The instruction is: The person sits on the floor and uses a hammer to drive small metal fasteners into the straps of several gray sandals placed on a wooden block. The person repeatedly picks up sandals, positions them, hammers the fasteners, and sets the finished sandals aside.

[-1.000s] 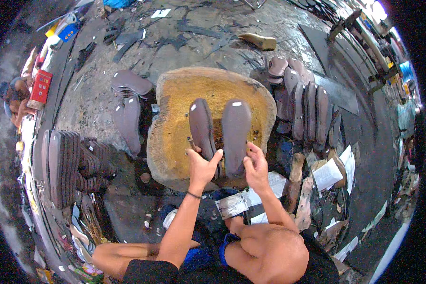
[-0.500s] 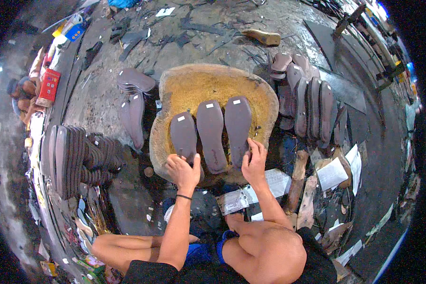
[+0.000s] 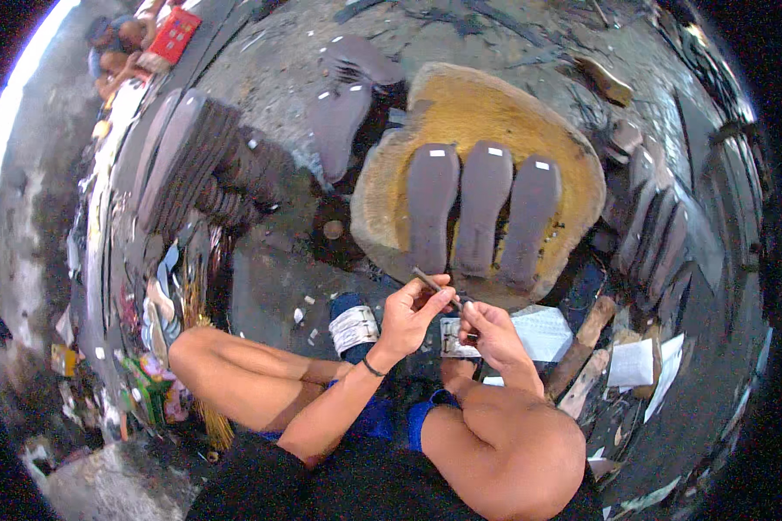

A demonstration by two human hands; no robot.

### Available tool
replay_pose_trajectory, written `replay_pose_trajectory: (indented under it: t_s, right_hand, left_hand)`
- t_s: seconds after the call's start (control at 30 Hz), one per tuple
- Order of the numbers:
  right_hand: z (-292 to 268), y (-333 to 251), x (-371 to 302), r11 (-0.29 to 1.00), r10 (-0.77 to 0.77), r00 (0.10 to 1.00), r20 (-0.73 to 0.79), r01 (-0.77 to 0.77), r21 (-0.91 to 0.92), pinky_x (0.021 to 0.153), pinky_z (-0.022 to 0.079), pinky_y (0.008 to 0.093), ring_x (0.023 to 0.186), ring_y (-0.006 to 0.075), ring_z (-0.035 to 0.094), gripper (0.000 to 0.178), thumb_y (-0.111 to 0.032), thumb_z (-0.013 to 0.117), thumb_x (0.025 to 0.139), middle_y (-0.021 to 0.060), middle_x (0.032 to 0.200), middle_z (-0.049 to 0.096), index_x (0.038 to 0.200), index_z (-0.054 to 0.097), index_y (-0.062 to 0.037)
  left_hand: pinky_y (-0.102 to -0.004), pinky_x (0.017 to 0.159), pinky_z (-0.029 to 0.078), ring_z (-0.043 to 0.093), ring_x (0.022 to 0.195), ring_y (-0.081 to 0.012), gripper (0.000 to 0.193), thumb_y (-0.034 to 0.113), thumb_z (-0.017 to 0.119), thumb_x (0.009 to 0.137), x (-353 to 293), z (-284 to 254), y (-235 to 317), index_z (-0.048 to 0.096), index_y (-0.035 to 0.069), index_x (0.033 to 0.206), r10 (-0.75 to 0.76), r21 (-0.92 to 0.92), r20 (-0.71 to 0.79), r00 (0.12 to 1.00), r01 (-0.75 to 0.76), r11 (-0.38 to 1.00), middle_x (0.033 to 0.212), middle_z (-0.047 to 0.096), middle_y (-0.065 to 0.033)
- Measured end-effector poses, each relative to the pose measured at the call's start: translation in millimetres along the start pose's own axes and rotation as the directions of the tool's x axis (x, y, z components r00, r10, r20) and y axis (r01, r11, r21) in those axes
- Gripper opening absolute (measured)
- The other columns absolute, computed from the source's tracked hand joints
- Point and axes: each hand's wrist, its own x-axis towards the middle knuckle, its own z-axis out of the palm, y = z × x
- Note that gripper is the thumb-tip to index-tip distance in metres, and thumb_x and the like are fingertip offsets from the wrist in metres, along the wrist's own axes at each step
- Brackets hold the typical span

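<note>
Three brown shoe soles lie side by side on a wide wooden block, each with a small white label at its far end. In front of the block's near edge, my left hand is closed on a thin dark stick. Just right of it, my right hand pinches at the near end of the same stick, its fingertips almost meeting those of the left. What exactly the stick is cannot be made out.
Stacked soles stand at the left, with a smaller pile beyond the block's left side. More soles lean at the right. Wooden lasts and paper sheets lie near my right knee. Another person sits at the far left.
Both hands have left the outer soles and come together nearer to me, now holding a thin stick. My view has turned left, shifting the block rightward in the picture.
</note>
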Motion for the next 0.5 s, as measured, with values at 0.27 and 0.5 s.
replay_pose_trajectory:
  t_s: [0.27, 0.5]
  right_hand:
    - [-112.0, 44.7, -70.3, 0.376, -0.842, 0.378, -0.385, -0.1, -0.921, 0.095, 0.042, 0.0412, 0.109, 0.0311, 0.054, 0.036, -0.024, 0.065, 0.091, 0.0173, 0.115, 0.057, 0.116, 0.057, 0.0002]
    - [-194.2, 113.0, -107.0, 0.324, -0.861, 0.216, -0.461, -0.467, -0.823, 0.103, 0.036, 0.0486, 0.118, 0.0436, 0.046, 0.067, -0.027, 0.071, 0.083, 0.0298, 0.124, 0.05, 0.132, 0.04, 0.0073]
  left_hand:
    - [-0.0294, 0.072, 0.054, 0.068, 0.08, -0.0143, 0.024, 0.019, 0.071, 0.088, 78.2, -154.2, 7.0, 0.07, 0.002, 0.105, 0.495, 0.722, -0.446, 0.746, -0.027, 0.691, 0.096, 0.072, -0.0091]
    - [-0.0408, 0.086, 0.045, 0.063, 0.09, -0.0292, 0.021, 0.026, 0.076, 0.08, 103.6, -200.6, -39.7, 0.073, 0.01, 0.092, 0.545, 0.913, -0.353, 0.76, 0.153, 0.379, 0.094, 0.072, -0.0086]
